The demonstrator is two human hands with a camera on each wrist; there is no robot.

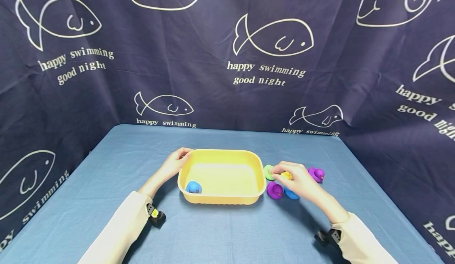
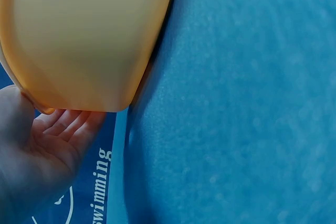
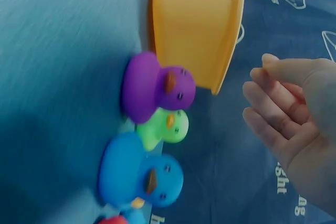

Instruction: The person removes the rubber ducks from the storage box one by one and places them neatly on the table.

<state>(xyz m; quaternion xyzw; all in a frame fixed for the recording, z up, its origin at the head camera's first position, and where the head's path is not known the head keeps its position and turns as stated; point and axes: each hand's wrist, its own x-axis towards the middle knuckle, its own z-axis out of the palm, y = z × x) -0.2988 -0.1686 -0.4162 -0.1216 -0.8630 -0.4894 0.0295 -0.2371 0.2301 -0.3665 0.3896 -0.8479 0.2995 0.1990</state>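
A yellow plastic basin (image 1: 222, 199) stands on the cloth, with a blue rubber duck (image 1: 193, 187) in its near left corner. My left hand (image 1: 175, 161) grips the basin's left rim, thumb at the edge and fingers against the outer wall (image 2: 79, 90). Over the toy ducks to the basin's right is my right hand (image 1: 293, 177), thumb and index tips together, the other fingers loosely bent, holding nothing. Around it are a green duck (image 1: 268, 172), a purple duck (image 1: 275, 190), a blue duck (image 1: 291, 193) and a yellow duck (image 1: 286, 175), partly hidden by the hand.
Another purple duck (image 1: 316, 174) sits farther right. Blue cloth (image 1: 227, 232) covers the table, and a dark curtain (image 1: 213, 58) with white fish drawings encloses the back and sides. A small red shape (image 3: 113, 220) shows at the right wrist view's lower edge.
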